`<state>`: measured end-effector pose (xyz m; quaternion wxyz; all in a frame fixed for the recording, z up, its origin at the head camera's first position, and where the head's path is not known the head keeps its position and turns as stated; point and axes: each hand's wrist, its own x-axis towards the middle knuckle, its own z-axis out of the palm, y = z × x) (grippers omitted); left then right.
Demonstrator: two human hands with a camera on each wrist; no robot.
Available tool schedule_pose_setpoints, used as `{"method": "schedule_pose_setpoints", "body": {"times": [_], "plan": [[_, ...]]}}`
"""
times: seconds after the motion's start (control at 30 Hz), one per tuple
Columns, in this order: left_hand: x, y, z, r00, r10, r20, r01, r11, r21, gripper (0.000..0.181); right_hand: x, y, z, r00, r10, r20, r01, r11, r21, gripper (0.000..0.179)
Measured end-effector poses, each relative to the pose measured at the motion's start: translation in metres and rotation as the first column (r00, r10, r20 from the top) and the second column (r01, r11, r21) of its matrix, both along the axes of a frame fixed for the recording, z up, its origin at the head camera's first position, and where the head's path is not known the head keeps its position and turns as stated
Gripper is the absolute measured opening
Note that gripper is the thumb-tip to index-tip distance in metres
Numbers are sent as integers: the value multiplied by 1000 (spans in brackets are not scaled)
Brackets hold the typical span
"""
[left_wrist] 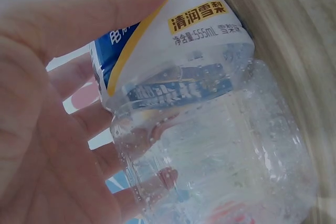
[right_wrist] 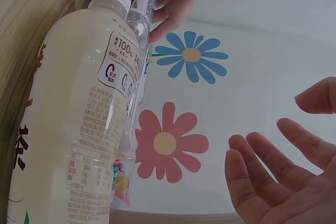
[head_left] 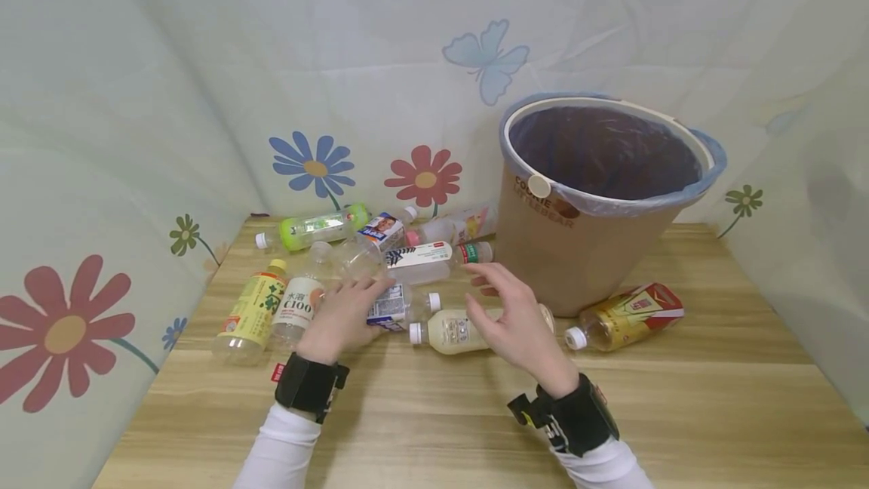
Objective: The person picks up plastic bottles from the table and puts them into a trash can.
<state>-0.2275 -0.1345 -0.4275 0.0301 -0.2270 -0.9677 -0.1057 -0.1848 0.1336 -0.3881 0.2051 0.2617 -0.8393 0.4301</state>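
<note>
My left hand (head_left: 346, 315) grips a clear plastic bottle with a blue and white label (head_left: 389, 306), which lies on the table. In the left wrist view the thumb presses the bottle's label (left_wrist: 197, 22) and the fingers curl behind its clear body. My right hand (head_left: 512, 319) hovers over a bottle of pale milky drink (head_left: 451, 332) with a white cap. Its fingers are loosely bent and hold nothing, apart from that bottle in the right wrist view, where the milky bottle (right_wrist: 79, 119) lies at the left.
A tan bin (head_left: 570, 247) with a blue liner stands at the back right. Beside it lies a red and gold labelled bottle (head_left: 627, 317). To the left are a yellow-labelled bottle (head_left: 253, 312), a C100 bottle (head_left: 296, 304) and a green bottle (head_left: 322, 229). Several more bottles crowd the back middle.
</note>
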Motion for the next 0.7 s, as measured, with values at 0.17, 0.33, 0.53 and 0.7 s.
{"method": "schedule_pose_setpoints", "body": {"times": [0.17,0.33,0.53,0.7], "plan": [[0,1,0,1000,-2,4,2,1000,7,79,1,-1,0,1000,-6,7,6,1000,12,38],[0,1,1,1000,-10,7,10,1000,7,79,1,-1,-1,1000,-7,-5,7,1000,14,37],[1,0,3,1000,-14,2,14,999,33,78,0,-1,-1,1000,-5,-4,5,1000,12,37],[2,-1,7,1000,14,5,-14,998,64,79,0,0,0,1000,-9,-3,9,1000,9,37]]}}
